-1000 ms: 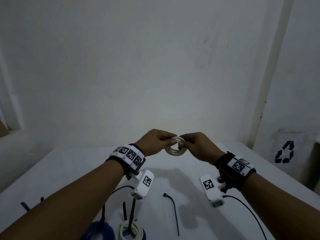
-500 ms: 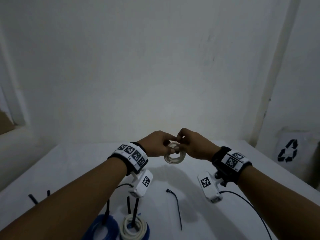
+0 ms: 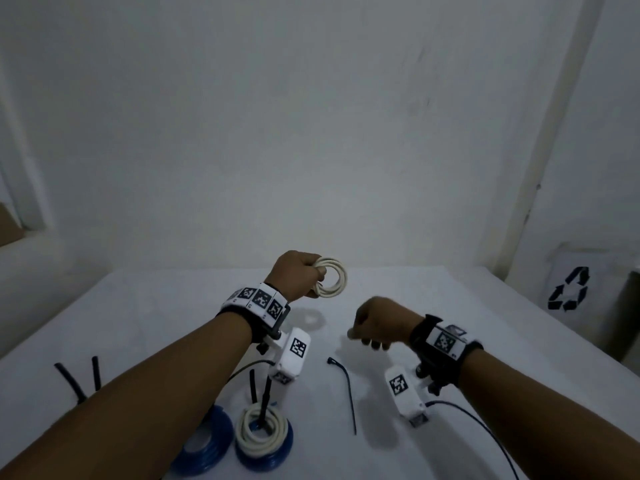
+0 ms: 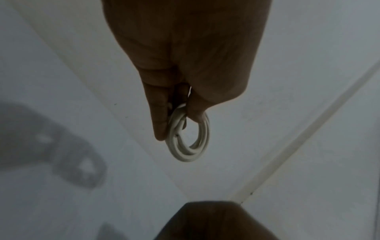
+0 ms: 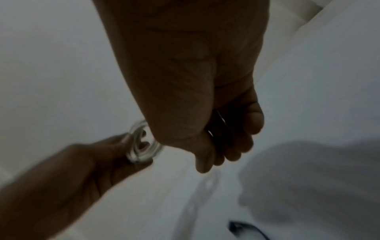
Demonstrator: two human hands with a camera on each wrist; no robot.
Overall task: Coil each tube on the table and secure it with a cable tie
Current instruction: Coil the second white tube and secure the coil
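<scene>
My left hand (image 3: 313, 277) is raised over the far part of the white table (image 3: 450, 306) and grips a small white tube coil (image 3: 332, 282) by its left side. The left wrist view shows thumb and fingers of that hand (image 4: 174, 116) pinching the coil (image 4: 189, 144), which hangs free below them. My right hand (image 3: 365, 339) hovers lower and to the right, fingers loosely curled and holding nothing. A loose black cable tie (image 3: 347, 389) lies on the table just below it. The right wrist view shows the right hand (image 5: 216, 151), the coil (image 5: 141, 146) and the tie's head (image 5: 236, 227).
At the front edge lie a blue tube coil (image 3: 207, 441) and a white coil (image 3: 261, 429) stacked on another blue one, with black ties standing up from them. Two black tie ends (image 3: 74, 379) lie at the left. A bin with a recycling sign (image 3: 568, 289) stands at the right.
My right hand has let go of the coil and dropped down and to the right, toward the loose tie. The left hand alone now holds the coil, raised slightly.
</scene>
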